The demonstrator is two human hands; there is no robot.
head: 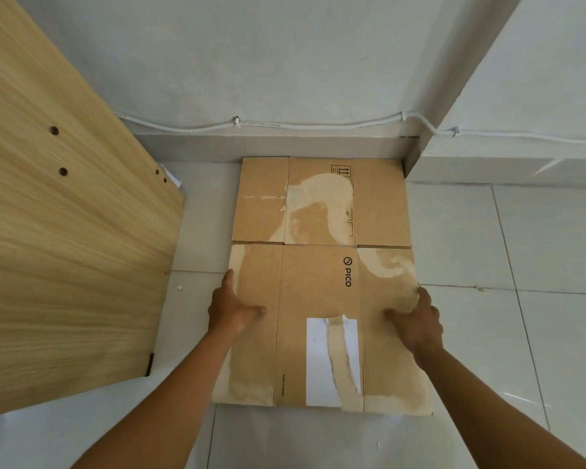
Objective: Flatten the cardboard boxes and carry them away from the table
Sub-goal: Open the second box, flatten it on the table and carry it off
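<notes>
Nearest the camera, two bare forearms reach down to a flattened cardboard box (318, 289) lying on the tiled floor (487, 248), well off any counter. The left hand (236, 309) grasps its left edge and the right hand (416, 319) its right edge; each thumb lies on top, and the other fingers (229, 279) seem to curl around or under the rim, though their tips are hidden.

The likely trouble is the sheet itself. Held only at the sides, it could sag or fold along its long creases, and the loose side panels could swing down and slip from the grip. The wooden panel (65, 231) leaning close on the left could also catch a corner if the sheet is swung that way.

The box is brown and worn, with pale patches where its top layer has peeled off. A white label (318, 360) near the front edge is torn through the middle, and a black PICO logo sits further up. Two long creases divide it into three strips.

Beyond a cross seam lies a second cardboard section (379, 204) with handling symbols, its far edge at the base of the wall (285, 62). Whether it is a separate sheet or joined to the near one, I cannot tell. A white cable (318, 125) runs along the wall above it
</notes>
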